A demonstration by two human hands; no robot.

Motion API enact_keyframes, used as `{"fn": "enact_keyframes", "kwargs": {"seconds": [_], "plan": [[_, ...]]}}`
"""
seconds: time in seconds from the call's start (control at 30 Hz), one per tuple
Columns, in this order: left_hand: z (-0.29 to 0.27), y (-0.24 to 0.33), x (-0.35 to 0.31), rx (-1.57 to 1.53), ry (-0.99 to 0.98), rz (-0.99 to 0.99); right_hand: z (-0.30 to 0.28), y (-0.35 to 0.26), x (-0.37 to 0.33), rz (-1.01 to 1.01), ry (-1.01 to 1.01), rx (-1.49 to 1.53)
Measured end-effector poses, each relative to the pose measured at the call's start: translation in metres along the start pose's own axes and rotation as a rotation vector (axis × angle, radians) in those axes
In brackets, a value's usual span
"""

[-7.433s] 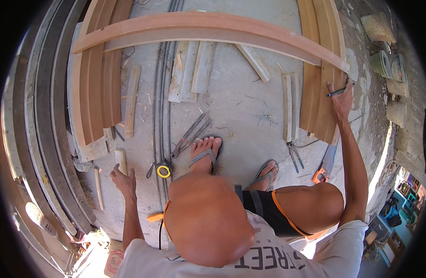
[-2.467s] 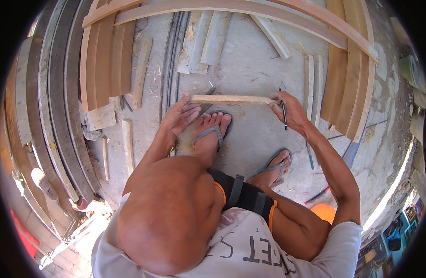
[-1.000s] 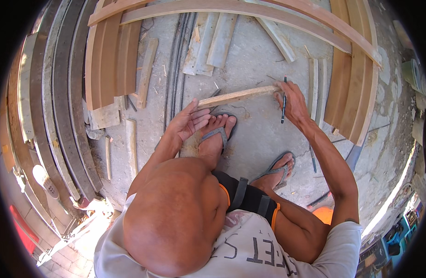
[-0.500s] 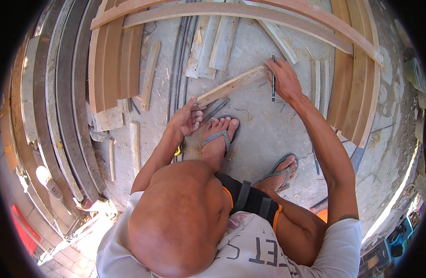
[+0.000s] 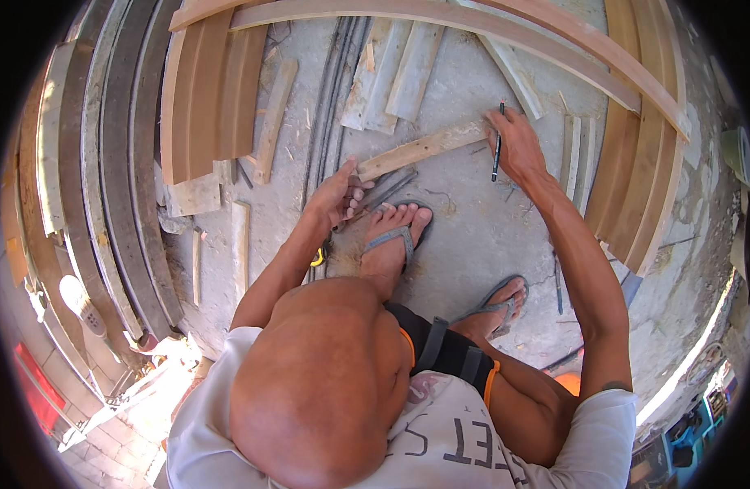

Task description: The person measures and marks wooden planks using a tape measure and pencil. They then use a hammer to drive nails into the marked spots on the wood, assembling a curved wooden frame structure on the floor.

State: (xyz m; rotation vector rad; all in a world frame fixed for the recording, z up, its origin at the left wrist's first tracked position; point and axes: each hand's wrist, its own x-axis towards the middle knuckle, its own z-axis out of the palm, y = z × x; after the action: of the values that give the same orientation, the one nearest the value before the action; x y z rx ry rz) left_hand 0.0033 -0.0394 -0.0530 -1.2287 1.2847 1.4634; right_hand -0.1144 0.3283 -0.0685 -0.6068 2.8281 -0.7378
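Wood strip point(image 5: 424, 149) is left of 1 pencil point(image 5: 496, 156) (near).

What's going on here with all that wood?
Someone is holding a short wooden strip at a slant, one end in each hand. The left hand is at the nearer end and the right hand at the farther one, with a dark pencil also in its grip. Farther ahead, long pinkish beams lie across brown boards.

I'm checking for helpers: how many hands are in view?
2: the left hand at one end of the wooden strip, the right hand at the other, holding a pencil.
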Motion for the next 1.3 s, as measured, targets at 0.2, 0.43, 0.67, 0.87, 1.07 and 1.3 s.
{"fn": "enact_keyframes", "kwargs": {"seconds": [0.2,0.43,0.67,0.87,1.07,1.3], "plan": [[0.007,-0.003,0.003,0.165,-0.113,0.002,-0.029,0.012,-0.049,-0.03,-0.19,-0.066],[0.041,-0.002,0.004,0.315,-0.003,0.096,-0.025,0.034,-0.075,-0.015,-0.165,-0.143],[0.022,-0.004,-0.022,0.366,0.03,0.137,-0.07,0.022,-0.082,0.119,-0.059,-0.03],[0.003,-0.007,-0.04,0.338,0.043,0.138,-0.165,-0.058,-0.109,0.381,-0.388,0.771],[-0.003,-0.027,-0.039,0.336,-0.021,0.108,-0.221,-0.176,-0.126,-0.058,-0.438,1.347],[-0.003,-0.045,-0.045,0.368,-0.067,0.055,-0.207,-0.189,-0.137,-0.119,-0.175,1.415]]}}
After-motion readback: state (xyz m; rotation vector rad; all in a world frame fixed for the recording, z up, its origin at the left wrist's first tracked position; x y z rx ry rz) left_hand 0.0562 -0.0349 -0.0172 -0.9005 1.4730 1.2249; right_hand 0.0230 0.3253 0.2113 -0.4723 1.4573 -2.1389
